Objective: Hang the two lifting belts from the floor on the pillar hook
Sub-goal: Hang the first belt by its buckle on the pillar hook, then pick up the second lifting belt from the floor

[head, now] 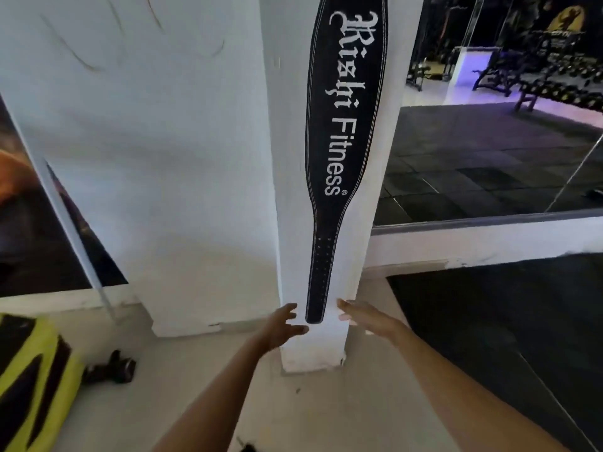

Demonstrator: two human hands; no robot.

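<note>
A black lifting belt (pixel 346 125) with white lettering hangs straight down the front of the white pillar (pixel 290 177). Its top and the hook are cut off by the frame's upper edge. The belt's narrow perforated tail ends low on the pillar. My left hand (pixel 282 324) is open just left of that tail, fingers spread, apart from it. My right hand (pixel 365 316) is open just right of the tail, fingers extended, holding nothing. Whether a second belt hangs behind this one cannot be told.
A yellow and black padded object (pixel 29 383) lies at the lower left, with a small dark dumbbell (pixel 111 368) beside it on the pale floor. A mirror (pixel 489 125) right of the pillar reflects gym racks. Black rubber flooring (pixel 505 321) spreads at the right.
</note>
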